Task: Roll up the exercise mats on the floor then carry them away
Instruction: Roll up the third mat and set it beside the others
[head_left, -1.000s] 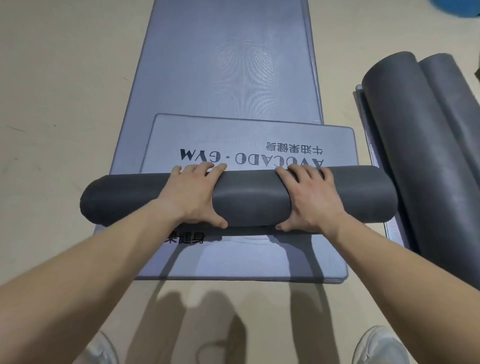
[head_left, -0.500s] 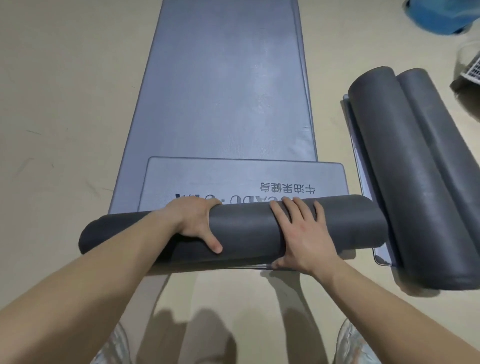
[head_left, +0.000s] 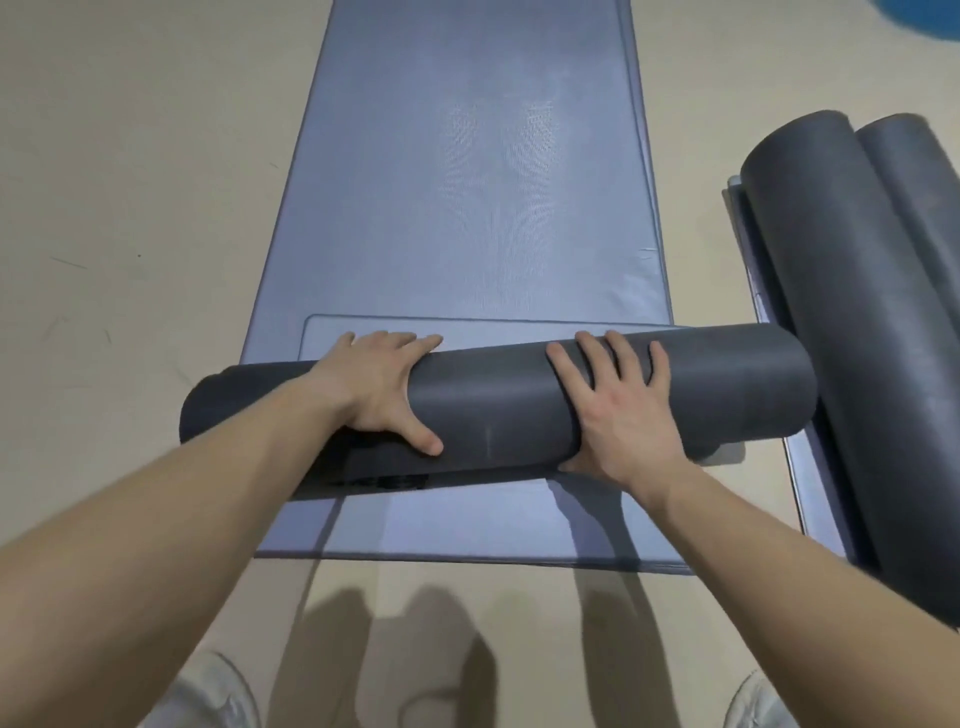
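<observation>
Rolled further from the body than half a second ago: dark grey roll (head_left: 493, 405) now lying over the printed lettering seen just beyond the fingers then, with only a thin strip of the pale top mat (head_left: 519, 332) left uncovered ahead of it. Both palms carried forward with it, still on top.

Left hand (head_left: 379, 384) spread wide on the left half of the roll, fingers draped over the far side onto the pale strip, thumb splayed on the near face. Right hand (head_left: 618, 410) flat on the right half, fingers straight and fanned over the crown, thumb tucked low at the near edge. Pressing rather than clasping, in both cases.

Roll lying crosswise on a long blue-grey mat (head_left: 467, 182), stretched flat along a smooth beige floor (head_left: 130, 208) with faint scuffs. Right end of the roll against, or just short of, the nearer rolled mat (head_left: 841, 312); impossible to tell which. Second rolled mat (head_left: 924, 208) tight beside that one, both resting on another flat mat (head_left: 815, 509). Blurred blue shape (head_left: 930, 21) in the far right corner. Pale shoes (head_left: 208, 691) at the bottom edge, arm shadows on the floor between them.

Of writing, only a dark smear of print (head_left: 389, 480) under the roll's near edge, too blurred and squeezed to read.
</observation>
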